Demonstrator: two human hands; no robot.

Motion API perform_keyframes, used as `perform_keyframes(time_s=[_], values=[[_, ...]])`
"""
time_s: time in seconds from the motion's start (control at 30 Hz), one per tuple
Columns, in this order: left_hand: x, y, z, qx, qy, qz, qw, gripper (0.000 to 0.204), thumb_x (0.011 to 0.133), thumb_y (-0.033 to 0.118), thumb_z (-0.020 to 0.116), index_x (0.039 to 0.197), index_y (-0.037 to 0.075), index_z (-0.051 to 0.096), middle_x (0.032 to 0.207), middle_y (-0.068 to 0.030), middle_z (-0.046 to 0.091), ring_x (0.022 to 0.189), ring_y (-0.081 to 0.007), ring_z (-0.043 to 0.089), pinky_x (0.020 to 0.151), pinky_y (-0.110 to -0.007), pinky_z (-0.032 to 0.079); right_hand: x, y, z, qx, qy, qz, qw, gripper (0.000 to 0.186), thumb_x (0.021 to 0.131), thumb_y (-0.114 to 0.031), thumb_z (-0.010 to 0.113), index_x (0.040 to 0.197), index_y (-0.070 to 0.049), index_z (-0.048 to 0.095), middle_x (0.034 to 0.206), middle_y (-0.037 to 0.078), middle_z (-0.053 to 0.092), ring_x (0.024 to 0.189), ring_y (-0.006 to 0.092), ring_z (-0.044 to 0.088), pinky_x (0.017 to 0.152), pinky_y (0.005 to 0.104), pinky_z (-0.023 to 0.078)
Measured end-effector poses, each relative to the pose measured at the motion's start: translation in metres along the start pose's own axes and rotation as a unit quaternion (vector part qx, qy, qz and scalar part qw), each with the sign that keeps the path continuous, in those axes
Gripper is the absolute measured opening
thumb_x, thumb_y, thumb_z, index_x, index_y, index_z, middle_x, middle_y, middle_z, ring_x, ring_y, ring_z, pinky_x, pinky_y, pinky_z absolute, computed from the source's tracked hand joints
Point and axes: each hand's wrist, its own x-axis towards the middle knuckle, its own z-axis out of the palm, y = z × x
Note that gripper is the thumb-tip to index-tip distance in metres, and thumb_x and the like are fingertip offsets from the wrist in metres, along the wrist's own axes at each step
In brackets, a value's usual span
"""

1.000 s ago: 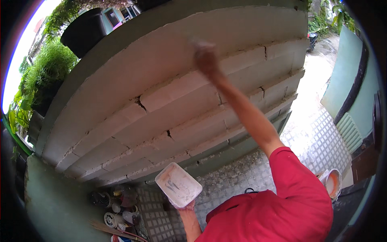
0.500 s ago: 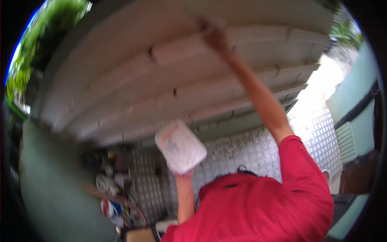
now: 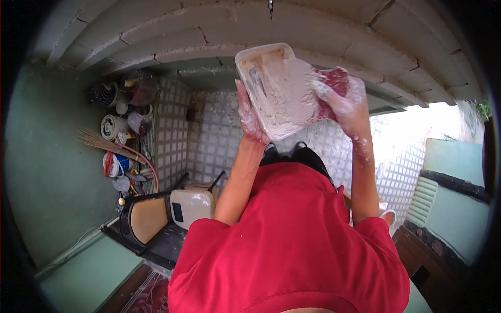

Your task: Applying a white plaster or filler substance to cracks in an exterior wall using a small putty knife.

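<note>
A shallow rectangular plastic tub (image 3: 255, 78) is tilted in front of me, with pale, thick plaster-like paste (image 3: 289, 99) spread over much of its inside. My left hand (image 3: 251, 116) is closed on the tub's near left side, its fingers smeared with white. At the right edge of the tub, my right hand (image 3: 350, 107) grips a dark red, soft-looking pad (image 3: 335, 82) coated in paste. Whether the pad is a sponge or a folded cloth I cannot tell. The pad touches the paste; part of it is hidden behind my fingers.
Ahead rises a block wall (image 3: 334, 41) with ridged, cracked joints. Buckets (image 3: 112, 127), a straw broom (image 3: 104, 143) and an orange hose lie along the green wall (image 3: 57, 156) at left. Near my left elbow stand a chair (image 3: 148, 219) and a white box-like object (image 3: 191, 208). The floor is tiled.
My right hand has come down from high on the block wall to the tub. The view has tipped downward, and the tub now appears higher in it, held by my left hand.
</note>
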Motion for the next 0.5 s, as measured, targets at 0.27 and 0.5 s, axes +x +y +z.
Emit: perform_keyframes(time_s=[0.27,0.5], values=[[-0.01,-0.011,-0.006,0.056,0.026,-0.004,0.998,0.073,0.093,0.063,0.037,0.141,0.008,0.037,0.134,-0.0141,0.05,0.119,-0.0278,0.054,0.099,-0.044,0.047,-0.013,0.025,0.01,-0.239,-0.039,-0.102,0.965,0.024,0.078,-0.02,0.061,0.094,-0.003,0.067,0.092,0.017,0.067,0.089,0.0361,0.061,0.08,0.0436,0.045],[-0.013,-0.028,0.012,0.172,0.06,0.021,0.983,0.073,0.093,0.063,0.035,0.141,0.007,0.035,0.133,-0.0135,0.051,0.117,-0.0258,0.055,0.097,-0.042,0.048,-0.018,0.035,-0.003,-0.287,-0.005,-0.211,0.935,0.024,0.075,-0.015,0.063,0.093,0.0,0.066,0.091,0.016,0.067,0.076,0.035,0.063,0.071,0.0414,0.048]])
